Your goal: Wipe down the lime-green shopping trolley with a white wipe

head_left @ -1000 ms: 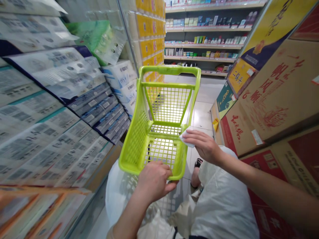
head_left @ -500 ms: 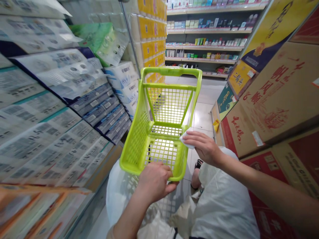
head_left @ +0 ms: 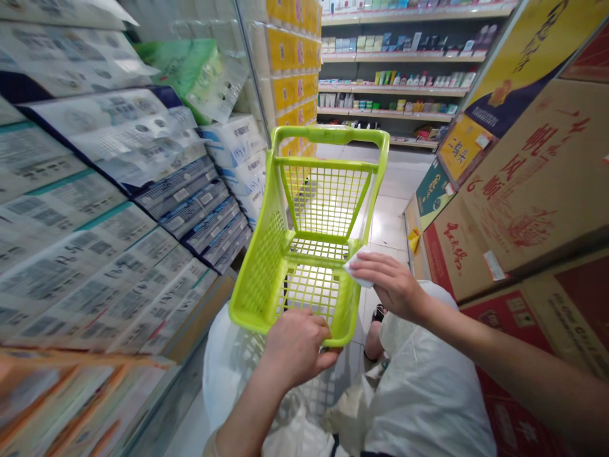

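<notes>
A lime-green plastic shopping cart (head_left: 252, 285) stands between my knees, its handle at the far end and its mesh basket holding nothing. My left hand (head_left: 297, 346) is closed over the near rim, fingers curled inside and thumb outside. Against the outer right side of the basket, my right hand (head_left: 392, 282) presses a folded white tissue or cloth (head_left: 358, 265). The fingers lie over this white piece, and part of it is hidden beneath them.
Stacked tissue packs (head_left: 124, 254) rise close on the left, with yellow-wrapped packs (head_left: 292, 57) behind. Cardboard cartons (head_left: 528, 171) line the right. Shelves of bottles and boxes (head_left: 394, 57) cross the far end of the tiled aisle (head_left: 390, 219).
The view has shifted very slightly. My right hand and the white piece stay on the basket's right side, almost unmoved; my left hand keeps its grip on the rim.
</notes>
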Demonstrator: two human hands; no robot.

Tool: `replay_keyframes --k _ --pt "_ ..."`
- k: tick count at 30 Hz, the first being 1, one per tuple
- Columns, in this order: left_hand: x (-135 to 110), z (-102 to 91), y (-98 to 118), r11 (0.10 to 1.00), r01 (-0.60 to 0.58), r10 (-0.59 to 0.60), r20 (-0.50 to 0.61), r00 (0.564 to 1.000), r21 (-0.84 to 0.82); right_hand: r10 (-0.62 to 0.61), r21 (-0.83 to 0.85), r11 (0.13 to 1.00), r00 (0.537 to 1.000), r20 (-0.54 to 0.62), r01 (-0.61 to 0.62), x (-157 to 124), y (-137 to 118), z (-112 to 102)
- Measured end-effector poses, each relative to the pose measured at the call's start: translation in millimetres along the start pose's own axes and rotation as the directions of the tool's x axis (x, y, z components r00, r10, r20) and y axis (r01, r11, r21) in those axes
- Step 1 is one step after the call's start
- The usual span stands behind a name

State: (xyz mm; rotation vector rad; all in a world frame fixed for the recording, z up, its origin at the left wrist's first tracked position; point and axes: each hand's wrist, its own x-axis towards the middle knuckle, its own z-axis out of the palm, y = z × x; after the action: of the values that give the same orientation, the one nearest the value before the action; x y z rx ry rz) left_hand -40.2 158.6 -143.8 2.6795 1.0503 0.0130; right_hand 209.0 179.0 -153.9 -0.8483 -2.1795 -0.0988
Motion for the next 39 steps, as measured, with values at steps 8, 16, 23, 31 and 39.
replay_keyframes --k 8,16,23,31,39 --pt "-0.2 -1.7 -1.6 1.0 -0.02 0.02 -0.003 1.0 0.001 -0.218 0.13 0.972 0.962 0.162 0.198 -10.2 -28.8 0.5" --pt "-1.5 0.0 -0.5 1.0 -0.012 0.012 -0.032 0.999 -0.011 -0.068 0.041 0.997 0.995 0.074 0.065 -7.5 -19.9 1.3" --pt "-2.2 -0.7 -1.4 1.0 -0.021 0.021 -0.024 0.999 -0.005 -0.048 0.0 0.999 0.999 0.011 0.048 -14.8 -14.3 -2.2" --pt "-2.5 0.5 -1.0 1.0 -0.019 0.018 -0.04 0.999 -0.013 -0.061 0.073 0.996 0.997 0.04 0.058 -21.9 -48.2 0.9" --pt "-0.1 -1.3 -1.7 1.0 -0.019 0.019 -0.006 1.0 -0.005 0.023 -0.032 0.999 0.996 -0.083 -0.026 -13.2 -22.0 2.1"
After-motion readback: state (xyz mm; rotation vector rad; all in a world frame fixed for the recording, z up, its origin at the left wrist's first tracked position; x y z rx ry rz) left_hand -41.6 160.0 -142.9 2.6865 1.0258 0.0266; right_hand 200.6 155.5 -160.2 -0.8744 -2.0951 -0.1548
